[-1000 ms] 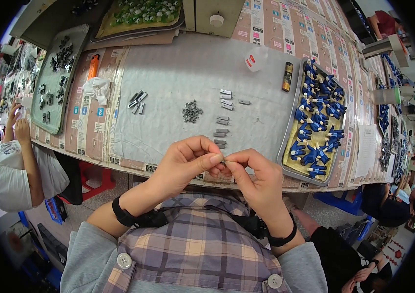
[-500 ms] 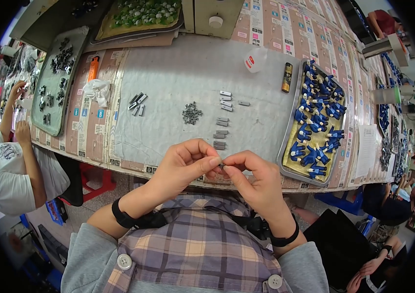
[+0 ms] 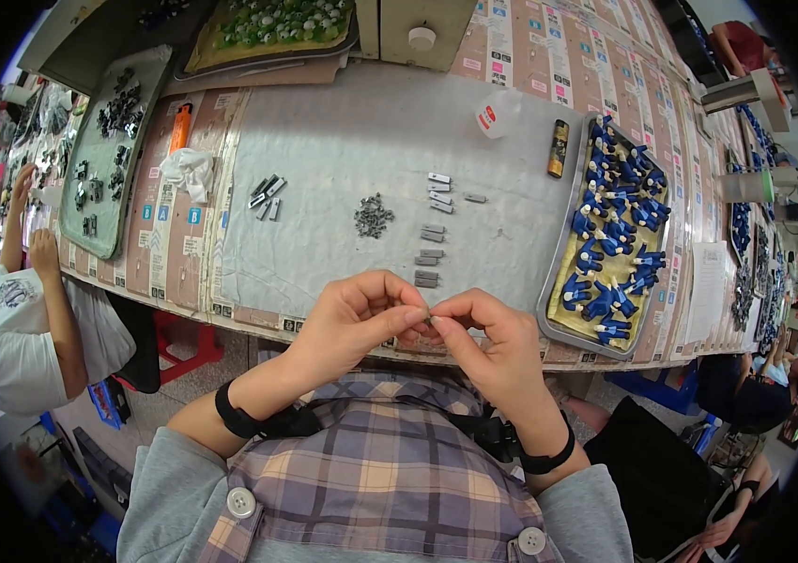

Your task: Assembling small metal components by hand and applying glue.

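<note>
My left hand [image 3: 368, 311] and my right hand [image 3: 490, 336] meet fingertip to fingertip over the table's near edge. Between them they pinch a tiny dark piece [image 3: 430, 320], mostly covered by the fingers, so its kind cannot be made out. Just beyond lies a column of small grey rectangular blocks [image 3: 427, 279], set in little groups. A heap of tiny grey parts [image 3: 374, 216] rests left of that column. Farther left is a loose cluster of dark and silver blocks [image 3: 267, 196].
At right stands a tray of blue figurines [image 3: 549, 310], with a black-and-gold cylinder [image 3: 558, 148] beside it. Leftward are a crumpled white cloth [image 3: 188, 174], an orange-handled tool [image 3: 180, 129] and a green tray [image 3: 91, 242] of dark parts. A co-worker [image 3: 33, 319] sits at far left.
Both hands keep nearly the same place and pinch, with only slight finger movement. The whole view has shifted a little. The co-worker's raised hand at left has moved slightly.
</note>
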`<state>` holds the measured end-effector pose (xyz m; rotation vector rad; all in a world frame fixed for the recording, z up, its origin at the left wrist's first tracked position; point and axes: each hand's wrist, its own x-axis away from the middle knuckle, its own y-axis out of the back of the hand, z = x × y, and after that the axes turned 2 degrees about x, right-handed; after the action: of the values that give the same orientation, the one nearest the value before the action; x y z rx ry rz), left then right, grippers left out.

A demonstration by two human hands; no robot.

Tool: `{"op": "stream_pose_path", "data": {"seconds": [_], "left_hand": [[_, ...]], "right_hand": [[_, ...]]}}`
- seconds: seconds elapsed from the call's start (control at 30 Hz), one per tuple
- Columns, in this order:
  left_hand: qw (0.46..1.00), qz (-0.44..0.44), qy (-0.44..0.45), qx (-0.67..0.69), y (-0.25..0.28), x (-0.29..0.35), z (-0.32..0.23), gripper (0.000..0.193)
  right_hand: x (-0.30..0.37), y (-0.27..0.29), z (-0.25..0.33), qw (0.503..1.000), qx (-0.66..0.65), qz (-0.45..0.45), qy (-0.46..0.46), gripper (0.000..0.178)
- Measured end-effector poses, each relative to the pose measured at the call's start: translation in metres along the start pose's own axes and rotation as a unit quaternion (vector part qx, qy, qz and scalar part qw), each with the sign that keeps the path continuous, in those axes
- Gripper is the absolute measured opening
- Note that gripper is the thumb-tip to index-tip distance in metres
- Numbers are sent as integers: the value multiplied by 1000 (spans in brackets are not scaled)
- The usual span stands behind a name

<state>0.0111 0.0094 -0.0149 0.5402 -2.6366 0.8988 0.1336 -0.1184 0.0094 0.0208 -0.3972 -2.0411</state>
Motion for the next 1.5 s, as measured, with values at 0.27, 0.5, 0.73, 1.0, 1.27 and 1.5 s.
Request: {"op": "stream_pose_path", "data": {"seconds": [0.27,0.5,0.73,1.0,1.27,1.5], "left_hand": [[967,-19,-78,-241,7,7,0,12],[884,-10,-156,-441,14,13,-3,16],[849,-3,-195,-491,25,16,1,12],[852,11,-141,-503,41,20,10,12],[882,8,-104,-459,62,26,21,12],[891,-7,-113,-440,64,24,23,11]], "right_hand": [[-1,-8,-5,999,25,37,16,7],[-3,-16,-11,996,67,41,45,11],[-11,-26,-20,946,237,55,212,13],[-11,-41,-33,910,323,119,231,12],[-13,-67,-49,922,292,120,223,11],[-15,-71,-48,923,299,117,210,10]]}}
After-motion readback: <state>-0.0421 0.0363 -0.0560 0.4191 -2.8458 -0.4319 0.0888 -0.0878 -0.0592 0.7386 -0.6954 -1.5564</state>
